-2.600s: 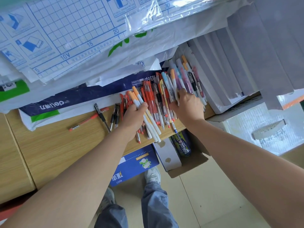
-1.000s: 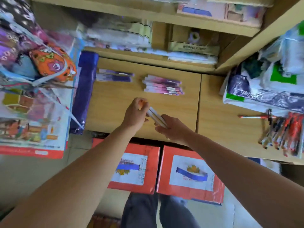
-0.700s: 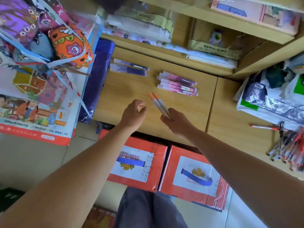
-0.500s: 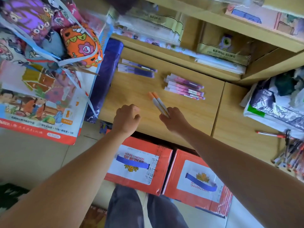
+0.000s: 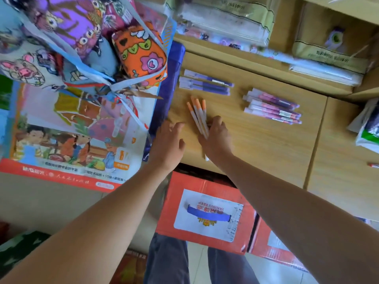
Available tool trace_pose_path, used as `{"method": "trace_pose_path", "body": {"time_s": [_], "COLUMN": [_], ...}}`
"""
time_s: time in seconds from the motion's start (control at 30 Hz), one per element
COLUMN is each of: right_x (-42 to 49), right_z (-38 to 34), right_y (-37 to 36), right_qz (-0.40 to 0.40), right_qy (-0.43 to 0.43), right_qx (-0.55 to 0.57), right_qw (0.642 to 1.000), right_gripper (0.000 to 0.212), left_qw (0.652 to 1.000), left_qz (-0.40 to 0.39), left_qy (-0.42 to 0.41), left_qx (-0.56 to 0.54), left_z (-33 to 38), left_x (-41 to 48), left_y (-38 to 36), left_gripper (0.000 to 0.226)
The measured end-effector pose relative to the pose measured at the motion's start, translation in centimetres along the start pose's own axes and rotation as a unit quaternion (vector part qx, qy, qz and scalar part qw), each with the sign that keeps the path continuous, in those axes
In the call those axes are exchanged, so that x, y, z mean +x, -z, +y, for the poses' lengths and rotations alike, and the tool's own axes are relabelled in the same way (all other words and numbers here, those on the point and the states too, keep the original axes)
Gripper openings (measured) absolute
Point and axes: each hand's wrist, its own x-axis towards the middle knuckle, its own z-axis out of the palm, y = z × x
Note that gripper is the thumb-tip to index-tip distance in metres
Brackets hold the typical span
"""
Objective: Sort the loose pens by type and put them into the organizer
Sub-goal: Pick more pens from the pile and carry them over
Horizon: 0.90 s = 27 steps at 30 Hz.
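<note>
Several orange-capped white pens (image 5: 198, 115) lie fanned out on the wooden shelf top (image 5: 256, 144), caps pointing away from me. My right hand (image 5: 217, 136) rests on their near ends with fingers laid over them; one pen end shows below my wrist. My left hand (image 5: 170, 140) is just left of them at the shelf's front edge, fingers spread and holding nothing. Further back lies a row of purple pens (image 5: 205, 84), and to the right a group of pink pens (image 5: 272, 107). No organizer shows in this view.
A tied bundle of colourful packs (image 5: 78, 78) and a blue bag (image 5: 168, 95) crowd the left side. Wrapped goods (image 5: 324, 64) fill the shelf behind. Orange cartons (image 5: 205, 212) stand on the floor below. A red pen (image 5: 374, 165) and a white bag (image 5: 367, 128) sit at the right edge.
My view turned from the pen pile to this shelf top. The orange-capped pens passed from my left hand to my right, which laid them down fanned out. My left hand opened.
</note>
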Motion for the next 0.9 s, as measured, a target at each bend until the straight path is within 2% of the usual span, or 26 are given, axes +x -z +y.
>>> {"method": "trace_pose_path", "body": {"time_s": [0.1, 0.2, 0.37, 0.53, 0.7, 0.83, 0.9], "right_x": [0.2, 0.4, 0.5, 0.9, 1.8, 1.8, 1.7], "right_z": [0.0, 0.8, 2.2, 0.7, -1.0, 0.2, 0.7], "right_y": [0.2, 0.9, 1.6, 0.5, 0.2, 0.7, 0.9], "right_qz": [-0.003, -0.01, -0.005, -0.025, -0.088, -0.066, -0.053], "right_qy": [0.009, 0.011, -0.015, -0.016, -0.03, -0.047, -0.042], "right_qx": [-0.002, 0.026, 0.09, 0.166, 0.244, 0.252, 0.235], "right_qw": [1.0, 1.0, 0.996, 0.986, 0.965, 0.964, 0.97], "right_gripper": [0.051, 0.05, 0.021, 0.013, 0.02, 0.026, 0.028], "left_qw": [1.0, 0.999, 0.998, 0.998, 0.999, 0.998, 0.995], "left_qz": [-0.013, -0.015, -0.013, -0.005, 0.014, 0.062, 0.063], "left_qy": [-0.014, -0.004, 0.01, 0.008, 0.021, -0.02, -0.063], "left_qx": [-0.012, -0.035, -0.058, -0.062, -0.028, 0.017, 0.048], "left_z": [0.3, 0.6, 1.6, 1.7, 1.1, 1.3, 1.4], "left_x": [0.6, 1.4, 2.4, 2.7, 2.3, 2.0, 1.9], "left_y": [0.1, 0.1, -0.1, 0.1, 0.9, 1.2, 1.3], "left_gripper": [0.045, 0.044, 0.047, 0.051, 0.051, 0.067, 0.065]}}
